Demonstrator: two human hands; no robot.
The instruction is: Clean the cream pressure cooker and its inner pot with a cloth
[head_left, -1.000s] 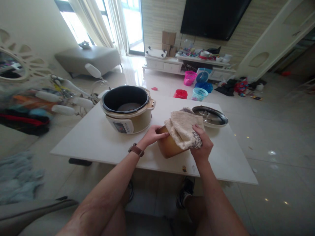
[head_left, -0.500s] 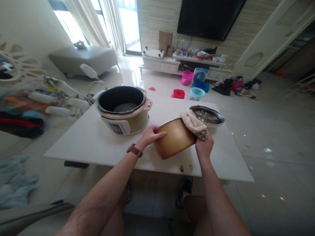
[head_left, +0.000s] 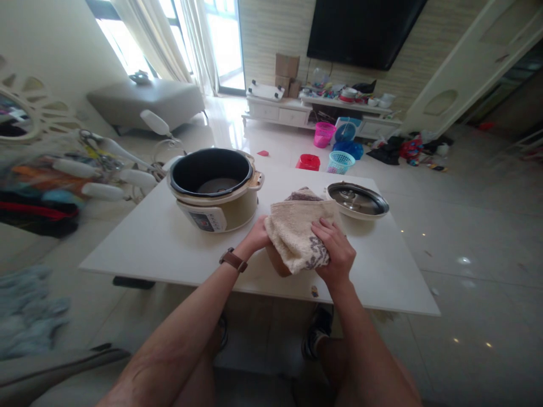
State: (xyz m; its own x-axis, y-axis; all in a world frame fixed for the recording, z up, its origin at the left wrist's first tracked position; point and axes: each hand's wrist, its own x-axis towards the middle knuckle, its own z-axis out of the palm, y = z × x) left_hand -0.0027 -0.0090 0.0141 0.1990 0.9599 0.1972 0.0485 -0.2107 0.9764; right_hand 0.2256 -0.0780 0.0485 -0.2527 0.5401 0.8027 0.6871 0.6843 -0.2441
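A gold-brown inner pot [head_left: 276, 261] is tilted above the front of the white table, mostly hidden by a beige towel [head_left: 297, 226] with a grey pattern. My left hand [head_left: 257, 235] grips the pot's left side, its fingertips behind the towel's edge. On the right, my right hand [head_left: 337, 249] holds the towel against the pot's outer wall, fingers lying over the cloth. The electric pressure cooker body [head_left: 214, 195] stands left of my hands, its dark inside visible. Right of the towel, the cooker's lid [head_left: 357, 199] rests with its underside up.
The white table [head_left: 148, 249] carries these things, plus a small sticker-like mark [head_left: 314, 291] at its front edge. A lamp with white shades [head_left: 104, 192] stands at the left edge. Beyond are a red stool [head_left: 309, 162], a blue basket [head_left: 340, 162] and a pink basket [head_left: 324, 134].
My right hand has moved left with the towel, from the pot's right rim onto its near outer wall. The towel has spread over most of the pot. My left hand keeps its grip.
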